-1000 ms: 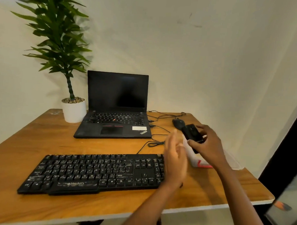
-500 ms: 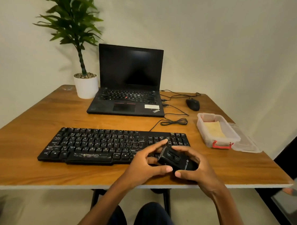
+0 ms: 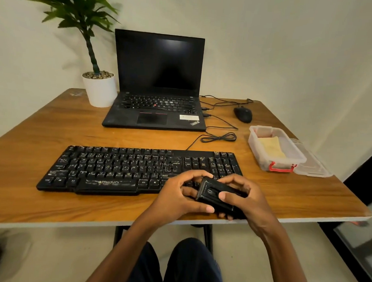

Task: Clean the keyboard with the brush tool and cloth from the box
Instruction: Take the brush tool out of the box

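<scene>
brush tool [image 3: 218,195] is out of the box [image 3: 265,162], held above the keyboard [image 3: 115,169] at its near right corner. right hand [image 3: 248,199] wraps the body, thumb on top; left hand [image 3: 178,196] pinches its far end. no bristles show. step judged: opening the tool. next move calls for exposing the brush, then sweeping between keys. cloth [image 3: 272,146] lies in the box.

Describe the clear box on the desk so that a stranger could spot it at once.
Start at the wooden table and go to its right edge, just past the right end of the black keyboard. There sits an open clear plastic box with a yellowish cloth inside. Its red latch facing the person sets it apart from the flat clear lid lying beside it.
</scene>
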`<state>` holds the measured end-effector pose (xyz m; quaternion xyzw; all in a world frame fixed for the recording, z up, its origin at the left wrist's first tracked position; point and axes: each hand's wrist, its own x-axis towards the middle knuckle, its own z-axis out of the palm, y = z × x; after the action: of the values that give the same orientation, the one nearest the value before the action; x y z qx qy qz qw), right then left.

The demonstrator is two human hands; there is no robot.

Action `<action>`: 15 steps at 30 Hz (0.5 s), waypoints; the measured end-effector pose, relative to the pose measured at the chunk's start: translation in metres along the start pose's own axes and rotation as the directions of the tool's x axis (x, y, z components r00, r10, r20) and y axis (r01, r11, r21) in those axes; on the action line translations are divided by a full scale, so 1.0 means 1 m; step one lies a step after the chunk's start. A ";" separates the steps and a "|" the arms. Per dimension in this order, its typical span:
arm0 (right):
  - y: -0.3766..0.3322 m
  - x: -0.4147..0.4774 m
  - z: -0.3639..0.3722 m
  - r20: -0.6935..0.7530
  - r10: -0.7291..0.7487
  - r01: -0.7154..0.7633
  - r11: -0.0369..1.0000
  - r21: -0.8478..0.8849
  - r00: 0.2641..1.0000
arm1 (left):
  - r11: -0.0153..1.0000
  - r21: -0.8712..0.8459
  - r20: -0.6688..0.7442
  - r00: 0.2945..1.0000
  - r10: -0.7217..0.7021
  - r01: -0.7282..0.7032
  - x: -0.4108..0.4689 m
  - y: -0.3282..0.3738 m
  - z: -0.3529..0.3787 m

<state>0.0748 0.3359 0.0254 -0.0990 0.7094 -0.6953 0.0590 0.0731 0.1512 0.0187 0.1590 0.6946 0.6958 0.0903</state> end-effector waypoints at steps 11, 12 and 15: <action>-0.006 0.002 0.003 -0.021 0.108 -0.109 0.992 -0.056 0.994 | 0.998 0.052 -0.003 0.999 0.034 -0.034 0.001 -0.004 -0.003; -0.008 0.002 0.004 -0.034 0.126 -0.127 0.990 -0.061 0.992 | 0.997 0.062 -0.005 0.999 0.038 -0.038 0.001 -0.003 -0.003; -0.011 0.002 0.007 -0.082 0.142 -0.149 0.984 -0.099 0.987 | 0.994 0.094 -0.011 0.998 0.062 -0.060 0.000 -0.001 -0.004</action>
<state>0.0748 0.3282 0.0361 -0.0239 0.7518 -0.6543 0.0780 0.0712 0.1473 0.0177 0.1792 0.7217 0.6662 0.0567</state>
